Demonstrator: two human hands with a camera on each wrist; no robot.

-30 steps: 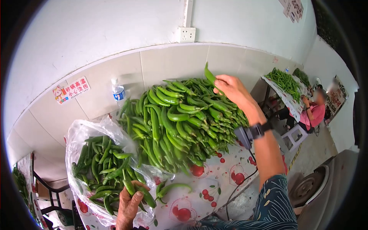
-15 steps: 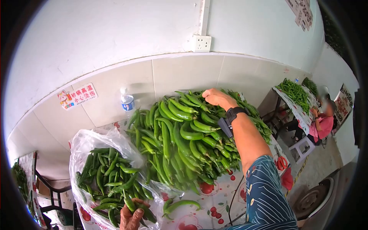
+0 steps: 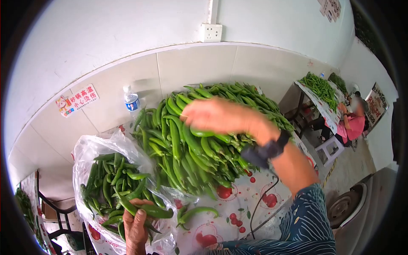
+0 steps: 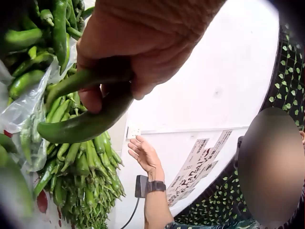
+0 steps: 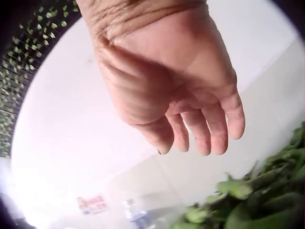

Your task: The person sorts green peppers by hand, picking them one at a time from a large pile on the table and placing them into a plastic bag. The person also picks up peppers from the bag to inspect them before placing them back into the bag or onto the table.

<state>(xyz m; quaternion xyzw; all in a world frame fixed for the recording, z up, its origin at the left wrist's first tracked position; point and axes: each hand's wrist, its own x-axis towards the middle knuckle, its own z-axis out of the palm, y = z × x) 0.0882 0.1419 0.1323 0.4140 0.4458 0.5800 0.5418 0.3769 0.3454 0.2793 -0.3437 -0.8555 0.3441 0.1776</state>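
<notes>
My left hand grips green chili peppers between thumb and fingers, low at the right side of a clear plastic bag. Two curved peppers show clearly in that grip in the left wrist view. Loose peppers fill the bag. To its right lies a large heap of long green peppers, many with stems facing forward. Blurred by motion, my right hand hovers over the heap's upper middle. Its fingers hang loosely bent with nothing in them, as the right wrist view shows.
A water bottle stands by the wall behind the bag. Two or so stray peppers lie on the cherry-print tablecloth. A cable runs down from my right wrist. At far right a person in pink sits by another pepper-laden table.
My right hand held a pepper at the heap's back right, then reached down onto the heap's back, and now sweeps left and nearer, without a pepper. My left hand keeps its peppers, now turned more sideways.
</notes>
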